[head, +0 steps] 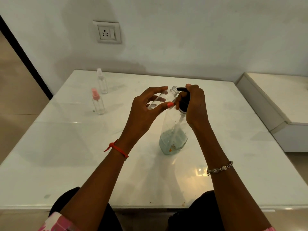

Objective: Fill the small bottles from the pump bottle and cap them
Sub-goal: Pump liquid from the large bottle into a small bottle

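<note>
A clear pump bottle [173,139] with a little pale liquid stands on the white table [83,147]. My right hand [195,105] wraps its black pump head [184,101], thumb on top. My left hand [146,105] pinches a small clear uncapped bottle [166,97], tilted, with its open neck up against the black nozzle. Two more small bottles stand at the far left: one with a pink spray cap [98,101] and one with a clear cap [102,81].
A white cabinet [283,105] borders the table on the right. A wall with a socket plate [107,32] rises behind the table. My lap shows below the table's front edge.
</note>
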